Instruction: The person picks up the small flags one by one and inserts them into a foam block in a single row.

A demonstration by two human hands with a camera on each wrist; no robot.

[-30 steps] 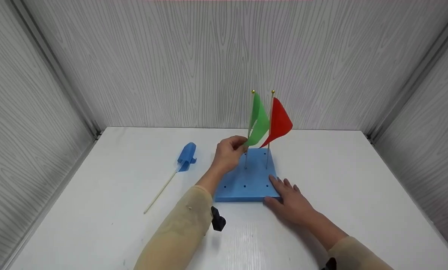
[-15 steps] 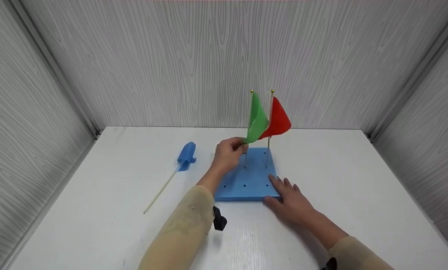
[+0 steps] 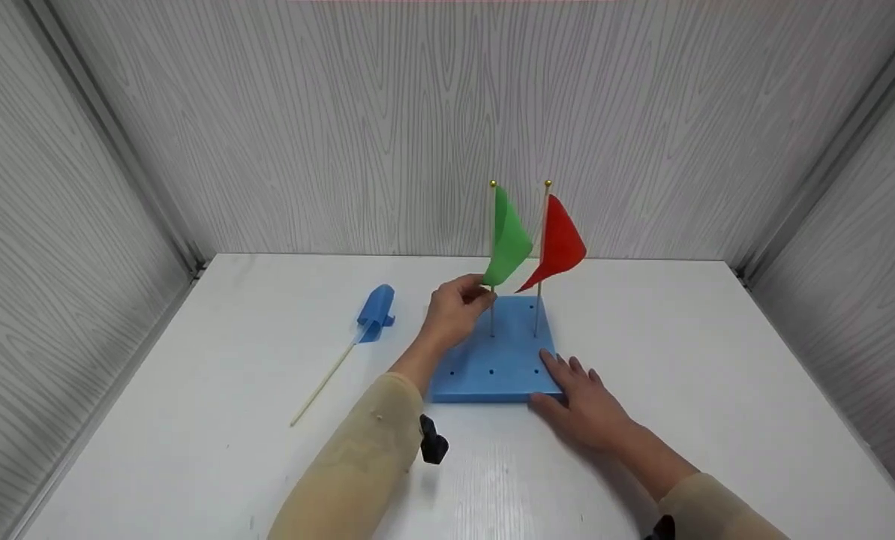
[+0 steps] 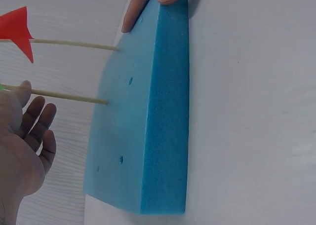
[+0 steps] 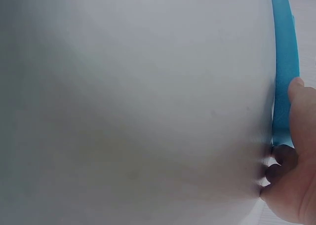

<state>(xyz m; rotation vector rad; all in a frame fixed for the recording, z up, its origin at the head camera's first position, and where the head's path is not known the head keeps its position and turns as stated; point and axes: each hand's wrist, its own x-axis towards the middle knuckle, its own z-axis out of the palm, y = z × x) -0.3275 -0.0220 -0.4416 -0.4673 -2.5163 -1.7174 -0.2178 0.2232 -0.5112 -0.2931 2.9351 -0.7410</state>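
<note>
My left hand point(image 3: 453, 311) pinches the stick of a green flag point(image 3: 509, 244) just below its cloth. That stick stands upright in a hole of a blue foam block point(image 3: 466, 386). Right of it, a red flag point(image 3: 561, 238) stands in another hole with no hand on it; both sticks end in gold beads. In the left wrist view the thumb of the left hand point(image 4: 22, 141) lies against the stick, and the other fingers are loosely bent. My right hand point(image 3: 586, 409) rests with straight fingers on the block's near right corner.
A blue flag point(image 3: 376, 311), its cloth wrapped round its stick, lies on the white table point(image 3: 192, 375) left of the block. Several small holes dot the block's top. Grey wood-grain panels point(image 3: 342, 127) enclose the table at the back and sides.
The green flag's top has shifted left, so its stick now stands straighter and farther from the red flag. My left hand stays at the stick; my right hand has not moved.
</note>
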